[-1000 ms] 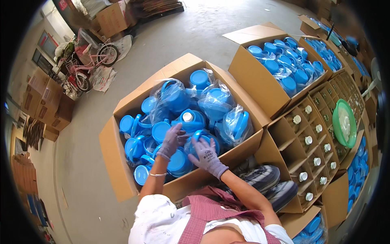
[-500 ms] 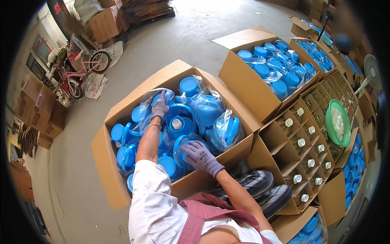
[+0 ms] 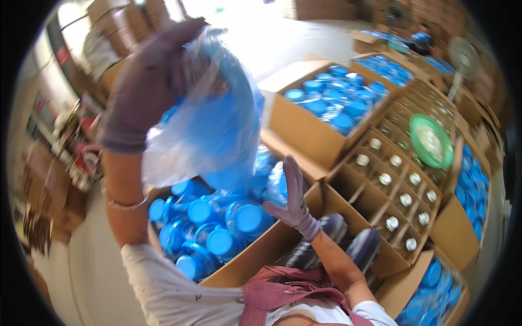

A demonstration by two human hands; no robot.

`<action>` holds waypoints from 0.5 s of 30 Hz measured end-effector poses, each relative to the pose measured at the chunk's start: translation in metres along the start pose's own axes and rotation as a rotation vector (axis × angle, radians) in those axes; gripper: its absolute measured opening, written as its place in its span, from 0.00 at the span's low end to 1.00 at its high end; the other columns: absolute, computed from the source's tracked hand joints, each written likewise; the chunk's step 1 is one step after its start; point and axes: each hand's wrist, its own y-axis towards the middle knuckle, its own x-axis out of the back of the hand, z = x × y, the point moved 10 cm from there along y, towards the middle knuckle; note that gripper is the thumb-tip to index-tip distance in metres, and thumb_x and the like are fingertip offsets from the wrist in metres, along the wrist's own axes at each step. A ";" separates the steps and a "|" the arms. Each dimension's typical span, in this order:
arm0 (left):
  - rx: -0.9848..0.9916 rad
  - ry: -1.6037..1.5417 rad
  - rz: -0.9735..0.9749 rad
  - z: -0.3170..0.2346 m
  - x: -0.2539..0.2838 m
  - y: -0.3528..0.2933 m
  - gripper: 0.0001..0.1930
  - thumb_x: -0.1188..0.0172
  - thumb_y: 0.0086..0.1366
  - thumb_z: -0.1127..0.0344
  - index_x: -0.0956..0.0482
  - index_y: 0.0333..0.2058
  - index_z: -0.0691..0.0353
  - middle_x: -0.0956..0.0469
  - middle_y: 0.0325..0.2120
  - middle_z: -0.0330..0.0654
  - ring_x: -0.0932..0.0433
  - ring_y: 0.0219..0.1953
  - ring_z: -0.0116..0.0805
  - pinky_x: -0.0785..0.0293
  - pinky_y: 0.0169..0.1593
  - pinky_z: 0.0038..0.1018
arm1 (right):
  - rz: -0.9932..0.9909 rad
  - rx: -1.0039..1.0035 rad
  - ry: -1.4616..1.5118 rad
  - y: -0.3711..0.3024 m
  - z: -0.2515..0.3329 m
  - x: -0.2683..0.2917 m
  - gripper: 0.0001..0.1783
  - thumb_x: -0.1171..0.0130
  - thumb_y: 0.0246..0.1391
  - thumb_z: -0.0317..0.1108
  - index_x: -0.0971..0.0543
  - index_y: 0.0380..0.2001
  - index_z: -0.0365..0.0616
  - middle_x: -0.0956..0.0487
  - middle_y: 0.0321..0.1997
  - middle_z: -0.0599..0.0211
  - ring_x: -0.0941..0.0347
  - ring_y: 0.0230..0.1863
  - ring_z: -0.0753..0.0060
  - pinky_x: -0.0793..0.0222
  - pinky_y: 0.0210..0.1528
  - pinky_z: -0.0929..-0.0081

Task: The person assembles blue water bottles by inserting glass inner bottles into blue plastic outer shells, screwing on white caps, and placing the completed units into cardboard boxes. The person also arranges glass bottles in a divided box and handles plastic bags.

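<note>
The left hand point(image 3: 144, 89), in a purple glove, is clenched on the top of one clear plastic bag point(image 3: 209, 125) and holds it high, close to the camera. Blue lids show through the plastic, but the picture is blurred there and I cannot count them. The bag hangs over the nearest cardboard box point(image 3: 261, 250), and its lower end is near the lids inside.

The right hand point(image 3: 293, 198), also gloved, is spread with the fingers up and grasps nothing. It stands just under and to the right of the bag, above the box edge.

In this box I can count about ten blue lids point(image 3: 220, 242) that are clear, and more are covered by the raised bag and the left forearm. A second open box of blue lids point(image 3: 337, 106) stands behind, well apart. On the right is one box with cardboard dividers point(image 3: 397, 185); about twelve jars with pale caps are visible in its cells. One green round dish point(image 3: 430, 140) lies on top of it. Two dark shoes point(image 3: 348, 242) are between the near box and the divided box.
</note>
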 end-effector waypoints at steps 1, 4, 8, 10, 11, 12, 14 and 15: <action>-0.070 -0.196 0.025 -0.019 -0.005 0.016 0.27 0.41 0.60 0.82 0.33 0.60 0.67 0.28 0.56 0.47 0.28 0.57 0.36 0.31 0.62 0.29 | -0.049 0.031 0.062 0.019 0.017 0.029 0.63 0.31 0.44 0.61 0.54 0.72 0.42 0.55 0.75 0.45 0.56 0.74 0.43 0.53 0.71 0.51; -0.036 -0.824 0.184 -0.059 -0.063 0.059 0.28 0.42 0.64 0.72 0.37 0.62 0.67 0.30 0.58 0.48 0.25 0.55 0.35 0.33 0.64 0.28 | -0.102 -0.061 0.383 0.047 0.040 0.108 0.78 0.26 0.30 0.69 0.61 0.72 0.40 0.55 0.75 0.49 0.59 0.75 0.51 0.57 0.72 0.58; 0.252 -1.557 0.328 -0.054 -0.153 0.076 0.37 0.53 0.70 0.47 0.55 0.68 0.63 0.40 0.61 0.66 0.30 0.58 0.55 0.36 0.65 0.42 | -0.171 -0.518 0.927 -0.006 0.054 0.171 0.74 0.19 0.31 0.49 0.60 0.73 0.41 0.43 0.69 0.62 0.43 0.67 0.66 0.41 0.65 0.69; 0.514 -2.001 0.555 -0.050 -0.241 0.080 0.43 0.55 0.70 0.41 0.64 0.69 0.62 0.41 0.58 0.77 0.31 0.59 0.67 0.33 0.63 0.50 | -0.332 -0.703 0.869 -0.072 0.018 0.208 0.61 0.28 0.43 0.38 0.57 0.72 0.42 0.40 0.67 0.62 0.41 0.65 0.67 0.39 0.64 0.69; 0.612 -1.918 0.548 -0.043 -0.277 0.068 0.40 0.53 0.70 0.44 0.58 0.68 0.63 0.38 0.58 0.74 0.29 0.57 0.64 0.30 0.61 0.48 | -0.241 -0.638 0.712 -0.103 0.006 0.213 0.59 0.29 0.45 0.37 0.57 0.72 0.42 0.40 0.68 0.62 0.41 0.66 0.67 0.39 0.65 0.68; 0.700 -1.854 0.557 -0.036 -0.316 0.057 0.37 0.51 0.71 0.46 0.52 0.66 0.64 0.35 0.57 0.70 0.27 0.55 0.62 0.28 0.59 0.47 | -0.162 -0.584 0.535 -0.138 0.000 0.217 0.58 0.30 0.46 0.36 0.56 0.72 0.41 0.41 0.68 0.62 0.42 0.66 0.67 0.40 0.65 0.67; 0.777 -1.806 0.493 -0.001 -0.383 0.021 0.29 0.47 0.70 0.51 0.35 0.58 0.71 0.24 0.49 0.59 0.19 0.47 0.49 0.17 0.43 0.31 | -0.173 -0.888 0.632 -0.189 -0.003 0.192 0.57 0.30 0.46 0.36 0.55 0.71 0.40 0.41 0.68 0.62 0.44 0.68 0.65 0.43 0.67 0.66; 0.805 -1.797 0.387 0.023 -0.403 0.012 0.22 0.45 0.69 0.59 0.31 0.53 0.72 0.22 0.47 0.54 0.20 0.48 0.48 0.19 0.49 0.34 | -0.206 -0.897 0.600 -0.199 0.011 0.184 0.56 0.31 0.47 0.38 0.54 0.71 0.39 0.41 0.69 0.60 0.44 0.68 0.62 0.44 0.68 0.65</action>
